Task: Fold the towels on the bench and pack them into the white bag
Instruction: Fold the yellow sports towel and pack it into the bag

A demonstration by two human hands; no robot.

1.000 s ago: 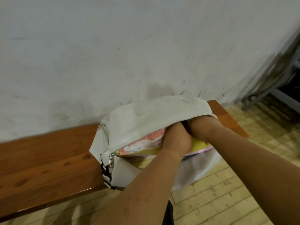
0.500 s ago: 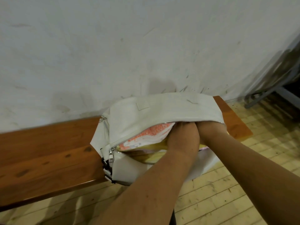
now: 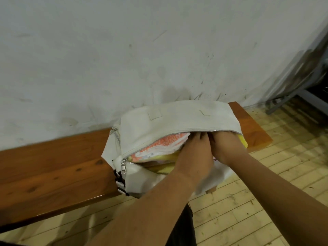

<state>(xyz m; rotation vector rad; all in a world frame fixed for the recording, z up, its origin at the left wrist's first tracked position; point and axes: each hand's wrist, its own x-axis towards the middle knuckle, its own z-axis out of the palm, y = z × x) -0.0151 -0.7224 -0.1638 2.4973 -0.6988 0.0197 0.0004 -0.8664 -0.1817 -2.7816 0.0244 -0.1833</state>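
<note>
My left grip (image 3: 195, 153) is flat, fingers look straight, pressing down on the towels (image 3: 165, 148) just inside the mouth of the white bag (image 3: 177, 121). My right grip (image 3: 225, 148) is touching it on the right w/ fingers tucked under the top flap, so I can't tell if it's curled on cloth or flat. Bag sits at the right end of the worktop (image 3: 53, 167), front part hanging over the near edge. Step in hand, I reckon: seating the stack. To do it well: push w/ flat palms toward the bag's back, keep folds square, don't drag the orange-patterned top layer off the yellow towel (image 3: 165, 168) below, and keep cloth clear of the zip teeth. Bag's long axis runs L-R along the worktop; mouth faces me, zip pull (image 3: 123, 168) at the left end; towels lie lengthwise w/ it.
</note>
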